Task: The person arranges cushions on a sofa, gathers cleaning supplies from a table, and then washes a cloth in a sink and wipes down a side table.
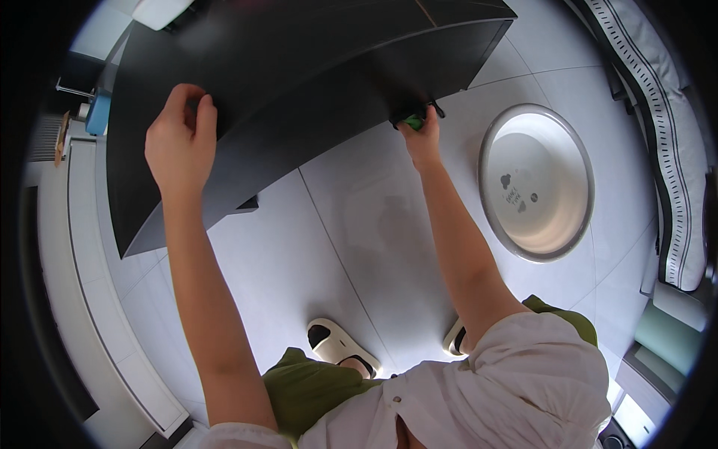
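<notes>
My left hand [182, 137] hovers over or against the top of a black table [314, 45], near its left end. Its fingers curl toward the thumb, and their far side is hidden, so I see nothing in the grasp. My right hand [422, 137] reaches down beside the table's lower front edge. Between thumb and fingers it grips a small green and black object [414, 122], mostly covered by the hand and dark against the table's side; its kind is unclear.
A white oval basin [538, 185] with a grey rim stands on the tiled floor [269, 269] to my right. Beyond it is a sofa [681, 185] with a white-and-black cover. At left, a blue object [99, 112] sits by a white ledge [92, 224]. A white object [160, 12] lies at the table's far end.
</notes>
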Available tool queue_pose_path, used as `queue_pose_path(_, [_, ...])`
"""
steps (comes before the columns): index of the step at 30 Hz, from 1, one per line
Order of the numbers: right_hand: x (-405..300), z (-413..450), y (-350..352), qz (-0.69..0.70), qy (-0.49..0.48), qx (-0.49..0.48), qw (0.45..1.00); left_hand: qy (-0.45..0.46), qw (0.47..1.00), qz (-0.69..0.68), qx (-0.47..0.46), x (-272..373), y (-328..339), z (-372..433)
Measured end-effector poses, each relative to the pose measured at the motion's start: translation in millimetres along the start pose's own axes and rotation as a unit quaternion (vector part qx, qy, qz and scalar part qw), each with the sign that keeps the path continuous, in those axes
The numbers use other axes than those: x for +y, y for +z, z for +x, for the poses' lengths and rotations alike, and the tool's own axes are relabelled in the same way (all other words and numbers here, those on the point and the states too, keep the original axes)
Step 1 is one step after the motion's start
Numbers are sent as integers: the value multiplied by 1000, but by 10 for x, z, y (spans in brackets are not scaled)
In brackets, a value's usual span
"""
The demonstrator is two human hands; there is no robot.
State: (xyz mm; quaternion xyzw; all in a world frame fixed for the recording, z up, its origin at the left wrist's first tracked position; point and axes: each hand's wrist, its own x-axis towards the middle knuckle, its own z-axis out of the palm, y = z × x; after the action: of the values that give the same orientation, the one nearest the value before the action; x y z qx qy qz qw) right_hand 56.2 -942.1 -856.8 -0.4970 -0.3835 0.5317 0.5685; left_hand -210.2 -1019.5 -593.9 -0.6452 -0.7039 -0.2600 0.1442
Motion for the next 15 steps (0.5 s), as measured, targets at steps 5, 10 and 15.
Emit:
queue_pose_path(5, [91,255,150,-381,-128,128,907,-7,1000,12,-11,-52,12,-1])
queue_pose_path(10, [259,526,166,-211,-185,68,958,9,1000,-18,22,-24,32,8])
queue_pose_path(15, [480,525,194,-198,-94,86,972,4,999,-31,28,-22,36,8])
